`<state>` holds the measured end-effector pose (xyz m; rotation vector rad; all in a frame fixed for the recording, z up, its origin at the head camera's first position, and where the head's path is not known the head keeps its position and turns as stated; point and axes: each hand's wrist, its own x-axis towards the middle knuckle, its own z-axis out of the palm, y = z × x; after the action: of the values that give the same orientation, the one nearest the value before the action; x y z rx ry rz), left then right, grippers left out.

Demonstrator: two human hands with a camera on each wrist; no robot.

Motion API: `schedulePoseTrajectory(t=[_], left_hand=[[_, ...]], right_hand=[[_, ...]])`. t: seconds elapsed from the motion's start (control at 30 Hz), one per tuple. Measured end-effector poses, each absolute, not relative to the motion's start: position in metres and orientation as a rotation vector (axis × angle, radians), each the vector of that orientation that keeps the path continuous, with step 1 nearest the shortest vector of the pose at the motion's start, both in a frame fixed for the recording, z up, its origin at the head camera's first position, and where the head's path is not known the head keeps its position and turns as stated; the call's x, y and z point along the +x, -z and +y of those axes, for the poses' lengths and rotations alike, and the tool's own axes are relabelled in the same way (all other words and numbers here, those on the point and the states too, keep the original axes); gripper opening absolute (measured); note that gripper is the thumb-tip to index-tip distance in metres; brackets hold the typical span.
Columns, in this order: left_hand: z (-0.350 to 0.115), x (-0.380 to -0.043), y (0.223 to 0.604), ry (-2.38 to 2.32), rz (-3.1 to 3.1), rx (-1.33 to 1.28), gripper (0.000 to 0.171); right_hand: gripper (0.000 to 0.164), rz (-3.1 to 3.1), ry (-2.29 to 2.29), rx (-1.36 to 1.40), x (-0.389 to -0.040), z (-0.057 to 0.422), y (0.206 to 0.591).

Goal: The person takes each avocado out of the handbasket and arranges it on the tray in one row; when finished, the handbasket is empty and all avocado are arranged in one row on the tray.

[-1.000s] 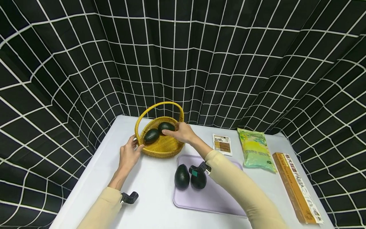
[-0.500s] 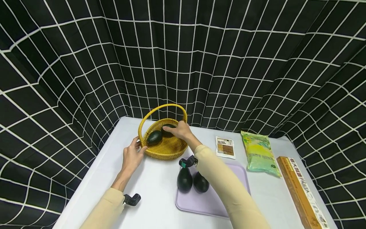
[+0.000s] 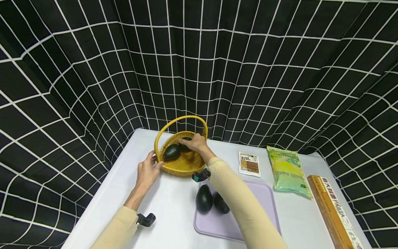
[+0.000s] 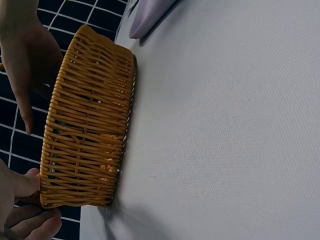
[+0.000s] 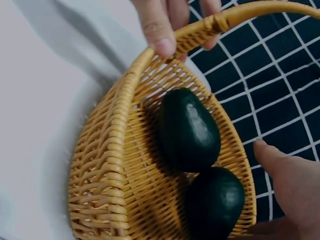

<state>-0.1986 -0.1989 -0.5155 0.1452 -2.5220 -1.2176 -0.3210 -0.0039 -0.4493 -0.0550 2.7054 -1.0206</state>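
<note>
The yellow wicker basket (image 3: 178, 172) with its tall hooped handle stands at the back of the table. My left hand (image 3: 147, 173) grips its left end where the handle meets the rim, thumb on the near side and fingers behind. Two dark green avocados lie inside. The front avocado (image 5: 189, 131) lies near the left end, against the rear avocado (image 5: 215, 202). My right hand (image 3: 197, 143) reaches over the basket's right side and partly covers the rear one in the head view. In the right wrist view its thumb (image 5: 272, 157) stands apart from the avocados, and its other fingers are mostly hidden.
A lilac tray (image 3: 217, 231) at the front holds two more avocados (image 3: 204, 199), partly behind my right sleeve. To the right lie a small brown-and-white packet (image 3: 249, 164), a green-yellow bag (image 3: 289, 171) and a long pasta box (image 3: 334, 211). A black grid curtain (image 3: 199, 69) surrounds the table.
The head view has shifted, so the scene sits lower and further right. My right hand has turned and covers more of the rear avocado. My left hand keeps its grip on the basket.
</note>
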Motion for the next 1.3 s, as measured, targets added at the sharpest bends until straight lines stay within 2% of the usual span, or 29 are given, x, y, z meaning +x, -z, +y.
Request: schedulePoseTrajectory(t=[0.07,0.23,0.3,0.5,0.63,0.73,0.97,1.13,1.3], left_hand=[[-0.198,-0.199,0.515,1.219,-2.524,0.145,0.058],[-0.198,-0.198,0.513,1.203,-2.531,0.152,0.058],[-0.199,-0.198,0.514,1.200,-2.535,0.154,0.058],[-0.200,-0.199,0.515,1.207,-2.529,0.155,0.059],[-0.200,-0.199,0.516,1.204,-2.522,0.151,0.059],[-0.199,-0.199,0.515,1.194,-2.526,0.151,0.059],[-0.196,-0.200,0.514,1.196,-2.524,0.154,0.059],[-0.197,-0.200,0.514,1.203,-2.523,0.156,0.058],[-0.198,-0.199,0.514,1.200,-2.523,0.159,0.059]], right_hand=[[0.057,2.705,0.987,-0.091,-0.320,-0.006,0.451],[0.076,2.700,0.967,-0.168,-0.320,-0.009,0.456],[0.076,2.693,0.987,-0.186,-0.321,-0.009,0.457],[0.060,2.692,1.002,-0.235,-0.325,-0.015,0.463],[0.066,2.711,1.016,-0.189,-0.326,-0.020,0.471],[0.079,2.713,1.014,-0.151,-0.327,-0.022,0.475],[0.067,2.680,0.909,-0.260,-0.327,-0.016,0.471],[0.075,2.650,0.906,-0.329,-0.328,-0.004,0.471],[0.076,2.653,0.887,-0.383,-0.326,0.007,0.473]])
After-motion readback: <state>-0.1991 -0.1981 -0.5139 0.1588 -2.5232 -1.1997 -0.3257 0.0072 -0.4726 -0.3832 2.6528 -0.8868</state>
